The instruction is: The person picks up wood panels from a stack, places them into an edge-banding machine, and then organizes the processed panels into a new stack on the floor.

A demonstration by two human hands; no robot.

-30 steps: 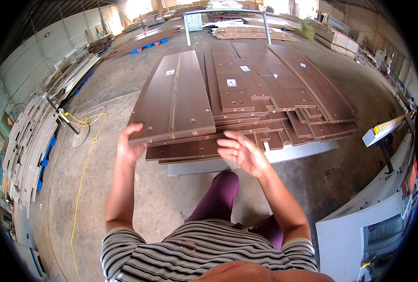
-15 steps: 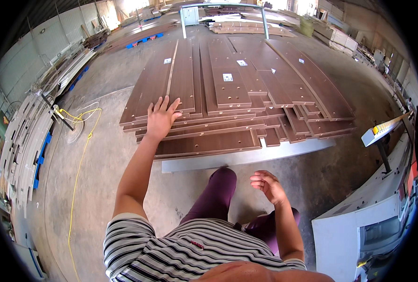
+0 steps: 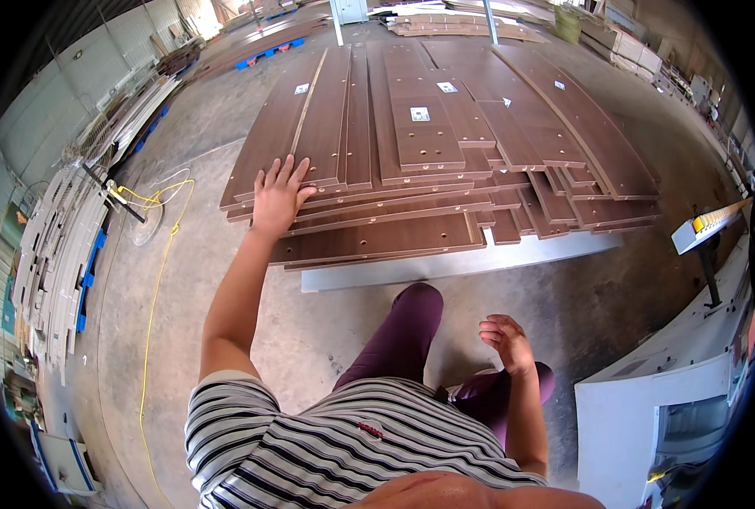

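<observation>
In front of me lies a broad stack of dark brown wooden panels [image 3: 432,144], drilled with holes along their edges; some bear white labels. My left hand [image 3: 279,197] rests on the near left corner of the stack, fingers spread over the end of a long panel [image 3: 280,110]. Nothing is gripped in it. Beside my right thigh, my right hand [image 3: 508,341] hangs in the air with its fingers loosely curled and apart, holding nothing. A pale grey beam [image 3: 462,261] sticks out beneath the near side of the panels.
A yellow cable [image 3: 158,305] runs along the floor at left, past a stand with a round base [image 3: 144,229]. Grey strips [image 3: 50,263] are piled on blue pallets farther left. At right stands a white machine [image 3: 640,424] with a control arm [image 3: 707,225].
My view has shifted, so the panel stack appears higher. My left hand has slid slightly left along the near panel end. My right hand stays beside my thigh, a little farther right.
</observation>
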